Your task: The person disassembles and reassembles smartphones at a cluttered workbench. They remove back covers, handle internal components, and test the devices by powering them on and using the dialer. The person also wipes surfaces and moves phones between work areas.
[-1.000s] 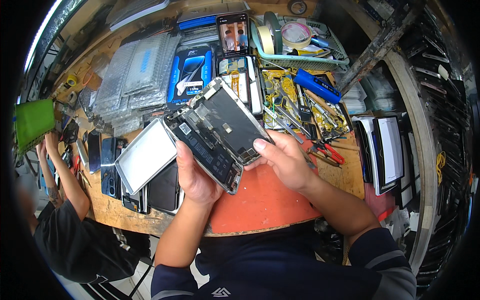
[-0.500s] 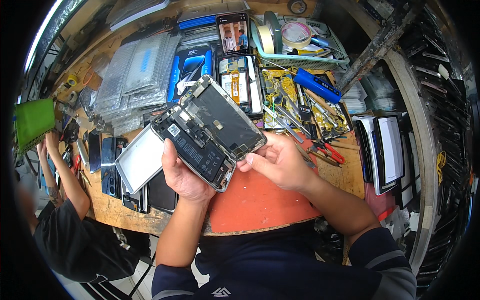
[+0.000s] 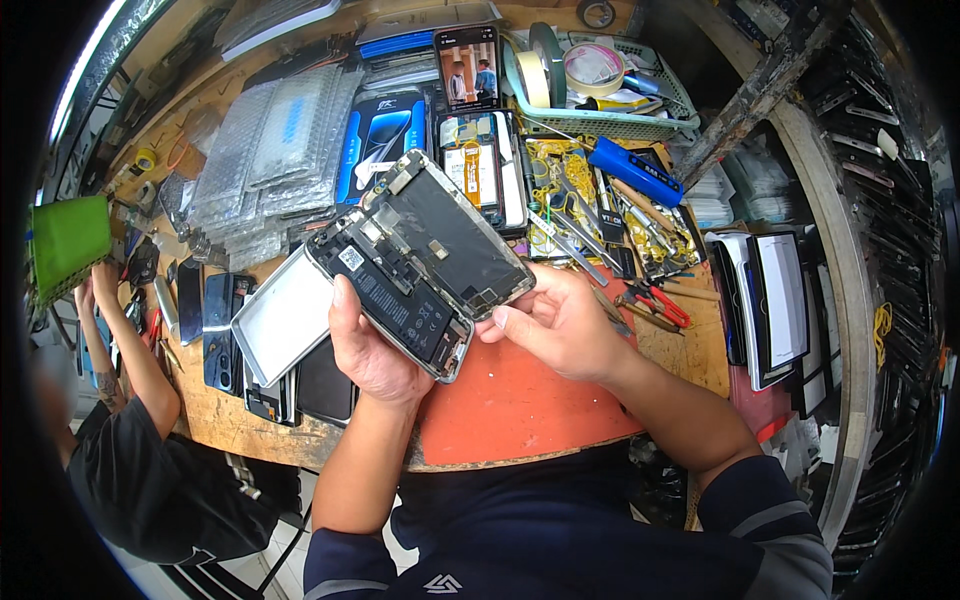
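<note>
holding the opened phone (image 3: 405, 270) between our hands, we have the left hand (image 3: 383, 362) clamped on the battery half (image 3: 395, 297), thumb along its left edge, other fingers hidden beneath. our right hand (image 3: 570, 328), nearer the screen half (image 3: 455, 235), has thumb and fingers pinched on its closest corner, and from those fingertips its long axis slants away forward and left.

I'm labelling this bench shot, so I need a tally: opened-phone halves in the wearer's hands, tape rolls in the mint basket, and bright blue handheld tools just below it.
Opened-phone halves: 2 (battery half, screen half)
Tape rolls: 3 (cream roll, dark green roll, pale roll)
Blue handheld tool: 1
Total: 6
</note>
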`<move>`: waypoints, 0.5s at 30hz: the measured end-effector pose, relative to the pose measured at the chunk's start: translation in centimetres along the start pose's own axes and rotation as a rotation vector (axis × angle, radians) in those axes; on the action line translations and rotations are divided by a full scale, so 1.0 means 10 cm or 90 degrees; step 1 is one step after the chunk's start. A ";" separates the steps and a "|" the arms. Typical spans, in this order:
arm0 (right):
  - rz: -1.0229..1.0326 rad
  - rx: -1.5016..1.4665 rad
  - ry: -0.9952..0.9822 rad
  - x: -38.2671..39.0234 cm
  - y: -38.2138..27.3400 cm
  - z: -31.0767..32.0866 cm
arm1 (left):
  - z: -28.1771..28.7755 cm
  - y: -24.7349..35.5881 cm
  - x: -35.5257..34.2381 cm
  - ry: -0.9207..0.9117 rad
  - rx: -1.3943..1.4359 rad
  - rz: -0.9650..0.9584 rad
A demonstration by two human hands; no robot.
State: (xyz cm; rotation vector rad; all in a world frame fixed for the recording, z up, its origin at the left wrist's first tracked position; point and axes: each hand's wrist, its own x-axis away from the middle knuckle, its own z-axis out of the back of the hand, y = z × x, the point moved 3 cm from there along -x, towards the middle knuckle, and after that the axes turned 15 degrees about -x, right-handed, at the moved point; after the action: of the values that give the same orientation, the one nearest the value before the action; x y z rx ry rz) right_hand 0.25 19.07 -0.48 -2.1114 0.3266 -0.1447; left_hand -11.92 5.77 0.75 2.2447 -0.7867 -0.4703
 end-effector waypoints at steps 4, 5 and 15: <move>0.009 -0.023 -0.020 0.00 0.00 0.00 | -0.03 -0.01 -0.03 -0.012 0.014 0.000; 0.001 0.003 -0.012 0.01 0.00 0.00 | -0.03 -0.01 -0.04 -0.020 0.006 -0.009; 0.018 0.027 -0.030 0.02 0.00 -0.03 | 0.02 -0.03 -0.06 -0.004 0.033 0.016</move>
State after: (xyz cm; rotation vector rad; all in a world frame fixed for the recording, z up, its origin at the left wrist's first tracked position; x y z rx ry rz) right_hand 0.37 18.83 -0.34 -2.0644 0.3220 -0.0837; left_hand -12.37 6.22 0.42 2.2785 -0.8383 -0.4501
